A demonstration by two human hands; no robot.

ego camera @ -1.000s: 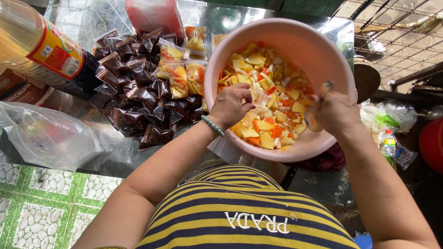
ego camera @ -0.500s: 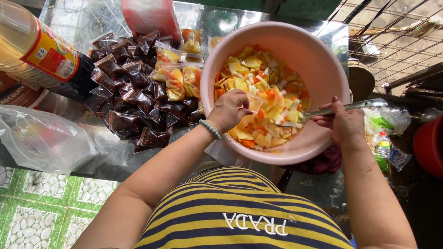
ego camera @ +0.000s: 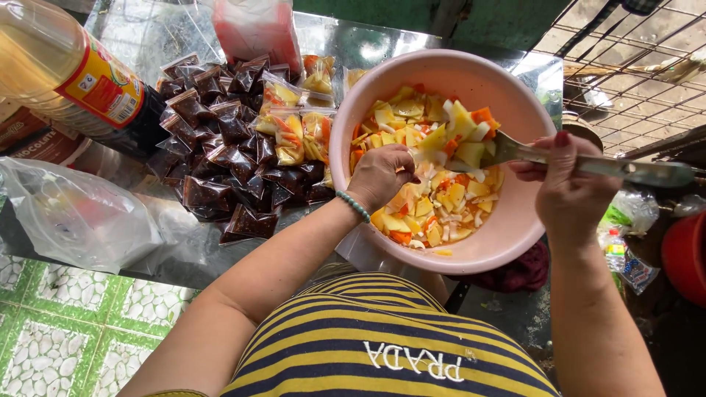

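At the far left a clear plastic bag (ego camera: 73, 213) lies on the worktop (ego camera: 169, 257), and above it a large bottle (ego camera: 66, 73) of pale liquid with a red and yellow label lies on its side. Right of these sits a heap of small dark sachets (ego camera: 220, 162), with a few packets of cut fruit (ego camera: 294, 132) along its right edge, touching the bowl. A red-filled bag (ego camera: 254, 29) stands behind the heap.

The pink bowl (ego camera: 515, 228) rests at the worktop's near edge, filled with chopped fruit (ego camera: 434, 206), yellow, orange and white. The left hand (ego camera: 382, 176), a green bead bracelet (ego camera: 354, 206) at its wrist, is inside the bowl, fingers curled down onto the fruit; whether it grips any pieces I cannot tell. The right hand (ego camera: 570, 187) is over the bowl's right rim, clenched around the handle of a metal spoon (ego camera: 588, 165), whose blade lifts fruit pieces above the pile. Far right, a red tub (ego camera: 687, 254) shows partly.
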